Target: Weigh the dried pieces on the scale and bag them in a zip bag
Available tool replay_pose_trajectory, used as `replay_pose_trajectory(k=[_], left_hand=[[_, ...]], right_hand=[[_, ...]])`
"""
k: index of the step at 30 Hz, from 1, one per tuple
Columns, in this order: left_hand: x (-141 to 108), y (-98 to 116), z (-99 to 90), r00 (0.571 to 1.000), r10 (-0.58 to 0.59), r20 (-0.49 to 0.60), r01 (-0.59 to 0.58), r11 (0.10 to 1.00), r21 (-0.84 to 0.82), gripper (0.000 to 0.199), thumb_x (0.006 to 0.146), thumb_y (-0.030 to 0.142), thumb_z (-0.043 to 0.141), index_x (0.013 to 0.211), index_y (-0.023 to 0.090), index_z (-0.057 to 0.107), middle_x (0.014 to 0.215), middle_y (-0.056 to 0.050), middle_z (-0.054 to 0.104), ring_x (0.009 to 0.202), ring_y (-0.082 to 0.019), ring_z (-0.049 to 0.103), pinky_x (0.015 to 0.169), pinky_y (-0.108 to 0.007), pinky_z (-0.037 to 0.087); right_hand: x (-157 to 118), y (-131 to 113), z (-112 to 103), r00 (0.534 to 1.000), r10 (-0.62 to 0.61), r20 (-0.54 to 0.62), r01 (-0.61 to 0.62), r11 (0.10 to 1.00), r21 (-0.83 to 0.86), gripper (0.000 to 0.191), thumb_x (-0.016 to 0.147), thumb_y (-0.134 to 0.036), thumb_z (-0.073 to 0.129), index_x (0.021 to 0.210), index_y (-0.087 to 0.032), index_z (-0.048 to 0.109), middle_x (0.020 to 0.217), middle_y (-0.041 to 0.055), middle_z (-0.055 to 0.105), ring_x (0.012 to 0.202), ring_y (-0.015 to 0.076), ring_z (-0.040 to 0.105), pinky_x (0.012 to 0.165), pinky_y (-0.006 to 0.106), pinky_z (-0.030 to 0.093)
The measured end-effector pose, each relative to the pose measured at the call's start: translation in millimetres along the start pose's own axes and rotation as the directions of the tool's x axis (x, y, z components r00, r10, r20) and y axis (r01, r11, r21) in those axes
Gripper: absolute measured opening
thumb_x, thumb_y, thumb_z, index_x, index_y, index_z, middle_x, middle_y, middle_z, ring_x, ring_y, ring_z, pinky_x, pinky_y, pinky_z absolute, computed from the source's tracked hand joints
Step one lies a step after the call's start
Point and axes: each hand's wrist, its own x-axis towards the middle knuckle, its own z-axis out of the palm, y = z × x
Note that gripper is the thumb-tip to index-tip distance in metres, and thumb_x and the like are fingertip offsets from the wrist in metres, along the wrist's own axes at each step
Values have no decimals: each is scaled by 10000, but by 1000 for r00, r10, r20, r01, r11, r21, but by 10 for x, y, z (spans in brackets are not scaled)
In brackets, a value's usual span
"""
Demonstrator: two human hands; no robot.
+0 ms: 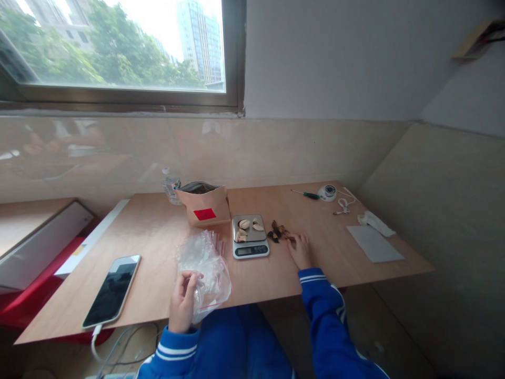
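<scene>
My left hand (pixel 183 298) is closed on the edge of a clear zip-lock bag (pixel 213 295), which hangs partly over the table's front edge. More clear bags (pixel 195 250) with red seal strips lie in a loose pile behind it. To the right, my right hand (pixel 300 250) has its fingers pinched at a small pile of dark brown dried pieces (pixel 276 231), gripping one at the pile's right side. Between my hands stands a digital kitchen scale (pixel 251 250). Several pale, cream-coloured pieces (pixel 244 225) rest on its metal plate; their kind is unclear.
Behind the bags stands an open brown paper pouch (pixel 207 206) with a red label, beside a plastic bottle (pixel 171 187). A charging tablet (pixel 112 290) lies at left. Farther right are a screwdriver (pixel 311 196), a white dome camera (pixel 327 192), a cable (pixel 344 206) and white paper (pixel 374 245).
</scene>
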Motion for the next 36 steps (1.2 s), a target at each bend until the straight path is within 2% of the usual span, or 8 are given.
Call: replay_pose_trajectory(k=[3,8,16,20,24,27,31,36], left_hand=[[6,-38,7,988,-48,-144,46,999,-18,391,733,541,544,831,163,562,713,-28,617,693,-176,585,686,-301,460],[35,-119,-25,918,-149,-368,135,989,-63,384,733,538,528,856,175,515,735,-25,621,702,-178,595,660,-311,464],[49,-78,-110,800,-71,-596,142,987,73,279,733,459,502,791,187,483,853,-34,504,937,-229,505,919,-429,374],[57,-47,-86,791,-89,-606,134,991,28,284,726,458,502,800,185,469,913,-51,489,976,-242,493,950,-444,358],[60,-28,-52,805,-93,-586,131,991,22,309,721,471,494,816,179,465,939,-58,490,982,-247,494,949,-450,361],[38,6,-64,813,-95,-575,127,992,16,323,719,483,497,819,177,474,920,-50,504,962,-241,498,932,-442,369],[0,51,-117,812,-136,-568,189,981,34,312,720,488,505,800,187,483,794,-19,507,837,-214,514,822,-391,417],[-9,51,-67,831,-171,-530,223,974,35,323,720,509,498,782,194,470,672,13,497,660,-169,495,623,-307,412]], right_hand=[[-17,-6,-9,999,20,-28,-21,999,-26,195,841,-283,460,872,-193,630,885,86,546,877,240,457,784,381,392],[-23,-27,-18,996,28,-79,-32,999,-43,203,847,-292,462,851,-194,640,894,91,536,883,241,445,781,379,389],[12,-126,-122,977,35,-208,-45,998,-44,237,866,-310,446,857,-183,646,874,96,559,851,236,468,774,396,383],[48,-477,-202,976,-77,-206,91,994,61,191,861,-287,484,896,-204,652,923,79,558,886,214,501,809,390,394],[148,-970,-154,969,-237,-68,245,956,162,172,854,-255,508,895,-234,673,961,65,550,919,205,500,841,380,406],[219,-1203,-70,955,-292,40,284,947,150,180,847,-233,515,908,-249,684,1017,71,552,960,222,478,855,384,402],[126,-1212,-58,976,-211,49,199,964,175,224,857,-228,479,989,-245,660,1081,83,530,1011,234,463,877,400,395],[-272,-976,-186,1000,-10,-13,12,972,236,230,853,-196,425,914,-228,645,1002,81,536,969,232,489,862,421,402]])
